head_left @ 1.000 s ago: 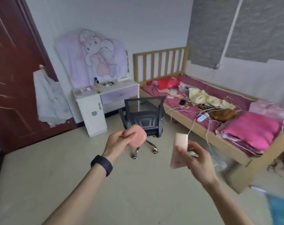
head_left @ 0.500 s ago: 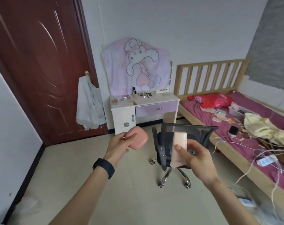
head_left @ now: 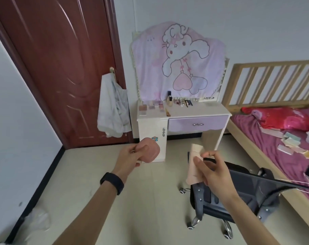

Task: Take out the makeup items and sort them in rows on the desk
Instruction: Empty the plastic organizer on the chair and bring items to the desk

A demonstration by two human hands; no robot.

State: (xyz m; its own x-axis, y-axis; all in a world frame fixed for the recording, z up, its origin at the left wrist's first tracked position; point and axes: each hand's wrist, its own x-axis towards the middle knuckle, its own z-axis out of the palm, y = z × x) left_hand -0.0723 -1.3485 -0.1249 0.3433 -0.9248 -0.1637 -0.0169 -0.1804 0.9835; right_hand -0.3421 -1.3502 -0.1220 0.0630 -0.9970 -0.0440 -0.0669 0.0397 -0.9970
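Two hands are holding pink makeup pieces up in front of a dressing desk.

The left hand [head_left: 132, 156], with a black wristband [head_left: 112, 183] on its wrist, is gripping a rounded dusty-pink compact case [head_left: 152, 152]. Its thumb is curling over the front, and the case is sticking out to the right of the fingers. The right hand [head_left: 213, 172] is pinching a tall pale-peach rectangular box [head_left: 193, 167] between thumb and curled fingers, and the box is standing up just left of its fingertips. Well beyond both sets of fingers, a white desk with a lilac drawer [head_left: 203, 110] is carrying small makeup items [head_left: 167, 104] near its back edge. A black mesh swivel chair [head_left: 256, 195] is sitting below the right fingers.
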